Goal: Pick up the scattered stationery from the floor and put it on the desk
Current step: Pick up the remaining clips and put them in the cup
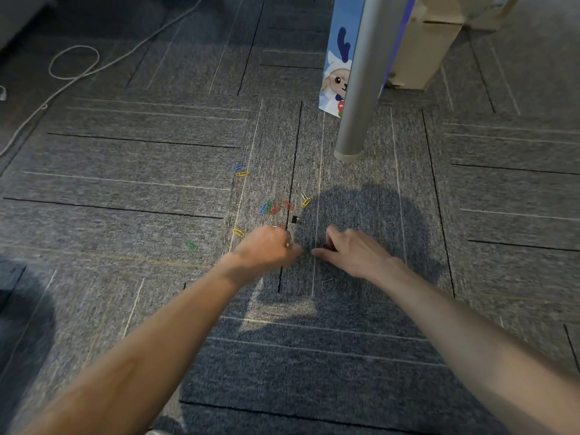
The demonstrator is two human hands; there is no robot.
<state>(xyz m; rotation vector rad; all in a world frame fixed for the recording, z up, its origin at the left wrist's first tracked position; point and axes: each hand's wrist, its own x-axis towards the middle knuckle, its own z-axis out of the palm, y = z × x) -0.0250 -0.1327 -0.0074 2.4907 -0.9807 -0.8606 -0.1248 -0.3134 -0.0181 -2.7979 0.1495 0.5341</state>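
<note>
Paper clips (pixel 274 209), wire, coated red, blue, green and yellow: scattered on grey carpet (pixel 157 189) near a metal desk leg (pixel 361 89). One black binder clip (pixel 296 219) lies just beside the cluster. Left hand (pixel 266 246): on the carpet just below the cluster, fingers curled, silvery glint at fingertips; contents not discernible. Right hand (pixel 348 251): near the left, thumb extended, fingers bent onto the carpet; grip not discernible.

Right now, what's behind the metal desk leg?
A blue bag with a cartoon animal stands behind the desk leg; the leg hides the bag's right part.
</note>
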